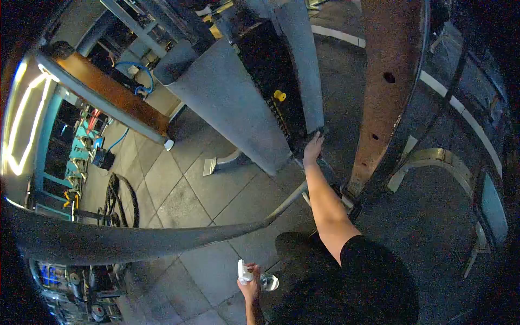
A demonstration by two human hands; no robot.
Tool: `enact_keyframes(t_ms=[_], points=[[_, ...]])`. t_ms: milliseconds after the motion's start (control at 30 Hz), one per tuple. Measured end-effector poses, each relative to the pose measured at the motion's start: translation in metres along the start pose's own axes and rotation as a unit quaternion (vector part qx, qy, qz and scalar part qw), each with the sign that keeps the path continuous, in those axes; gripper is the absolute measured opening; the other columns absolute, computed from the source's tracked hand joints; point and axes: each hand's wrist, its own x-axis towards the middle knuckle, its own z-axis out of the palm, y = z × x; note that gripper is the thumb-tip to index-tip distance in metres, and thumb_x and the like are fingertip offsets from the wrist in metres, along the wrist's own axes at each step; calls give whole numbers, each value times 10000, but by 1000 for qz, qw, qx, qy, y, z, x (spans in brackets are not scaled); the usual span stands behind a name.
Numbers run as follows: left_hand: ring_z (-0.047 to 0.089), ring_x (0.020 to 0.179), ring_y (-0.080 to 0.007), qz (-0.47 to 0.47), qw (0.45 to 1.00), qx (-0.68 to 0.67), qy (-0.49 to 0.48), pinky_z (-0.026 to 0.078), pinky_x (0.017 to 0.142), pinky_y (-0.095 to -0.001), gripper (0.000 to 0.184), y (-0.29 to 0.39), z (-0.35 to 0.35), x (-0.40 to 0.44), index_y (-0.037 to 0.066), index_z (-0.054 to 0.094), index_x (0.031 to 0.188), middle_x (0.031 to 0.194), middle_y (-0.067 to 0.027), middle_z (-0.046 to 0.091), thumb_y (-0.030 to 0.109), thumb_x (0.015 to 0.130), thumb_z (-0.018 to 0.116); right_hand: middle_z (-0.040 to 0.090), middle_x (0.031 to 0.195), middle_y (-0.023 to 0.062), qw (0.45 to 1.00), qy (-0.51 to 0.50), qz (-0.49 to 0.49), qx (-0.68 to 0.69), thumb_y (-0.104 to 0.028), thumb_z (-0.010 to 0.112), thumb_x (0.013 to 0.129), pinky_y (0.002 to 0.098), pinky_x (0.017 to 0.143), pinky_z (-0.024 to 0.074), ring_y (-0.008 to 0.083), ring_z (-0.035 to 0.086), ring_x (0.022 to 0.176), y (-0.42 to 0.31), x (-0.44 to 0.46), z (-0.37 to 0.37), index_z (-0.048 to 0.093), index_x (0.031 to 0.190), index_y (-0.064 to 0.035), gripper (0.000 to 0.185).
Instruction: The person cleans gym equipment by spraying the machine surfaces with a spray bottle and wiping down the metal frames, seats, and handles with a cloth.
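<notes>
Spray bottle (270,281), lower centre, needed the left hand (250,287) wrapped steadily, the right hand (312,149) open, seemingly empty, by the dark panel (269,67).

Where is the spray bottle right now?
In the head view, the spray bottle is near the bottom edge, around mid-width, held in the left hand above the tiled floor.

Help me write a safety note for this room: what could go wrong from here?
Pinching: the right hand is at the lower end of a grey panel, beside a dark channel; it might get caught if parts move.
Slipping: the left hand holds a spray bottle above the tiled floor; anything spilled could make it slick.
Tripping, perhaps: a long grey bar runs low across the person's front.
</notes>
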Motion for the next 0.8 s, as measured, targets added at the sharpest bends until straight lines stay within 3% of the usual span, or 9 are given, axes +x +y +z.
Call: enact_keyframes(t_ms=[100,233,400,467,533,567,667,733,800], points=[[647,802,-106,43,999,5,8,520,739,-263,233,13,-8,-7,-30,680,1098,900,-50,712,82,915,769,256,1639,262,983,47,-19,177,-468,325,1104,421,1258,168,381,224,1536,-63,-15,-3,274,1563,68,708],[663,804,-118,38,999,-16,31,522,745,-259,237,6,-11,-7,-30,675,1081,889,-50,710,90,907,781,393,1585,236,988,85,-59,117,-368,383,1110,398,1209,299,363,375,1474,-113,-12,-11,441,1490,57,573],[656,795,-112,29,999,30,33,520,733,-265,223,-9,-19,-1,-17,675,1069,857,-45,698,98,910,782,478,1543,203,924,52,-341,167,-294,429,1110,364,1170,340,283,464,1423,-261,-28,-6,488,1472,31,490],[641,797,-99,32,999,0,13,514,725,-262,207,5,-11,-5,-13,676,1059,864,-33,694,100,917,777,432,1581,188,890,26,-423,170,-307,474,1094,368,1191,315,275,399,1475,-345,-52,-7,552,1429,7,465],[629,800,-94,27,999,-21,-5,508,725,-251,208,-20,-16,0,-14,674,1066,876,-30,691,99,921,773,533,1455,244,769,25,-622,148,-340,506,1067,477,1141,357,427,467,1357,-412,-59,-7,642,1306,-4,435],[623,801,-92,29,999,-31,-13,505,725,-245,209,-27,-20,3,-14,673,1069,882,-28,690,99,924,771,509,1505,203,741,11,-657,135,-392,487,1081,422,1150,352,346,464,1404,-436,-60,-11,605,1389,-30,490],[607,807,-79,24,998,-66,2,491,750,-221,207,-22,-10,1,-22,672,1091,893,-13,666,68,928,762,170,1659,256,797,42,-600,61,-411,581,1032,633,1202,217,461,194,1517,-465,-54,-16,312,1605,-149,685],[598,818,-70,43,997,-55,15,484,761,-210,208,-25,-13,-1,-25,674,1100,910,0,657,44,924,761,178,1661,245,881,-8,-469,63,-400,616,1019,634,1200,215,473,196,1510,-435,-25,-5,324,1606,-198,687],[598,821,-67,29,998,-51,4,485,757,-215,213,-29,-14,1,-20,674,1103,917,3,658,50,923,764,462,1437,243,862,49,-485,138,-397,513,1058,548,1119,330,450,414,1338,-385,-15,2,543,1364,-51,463]])
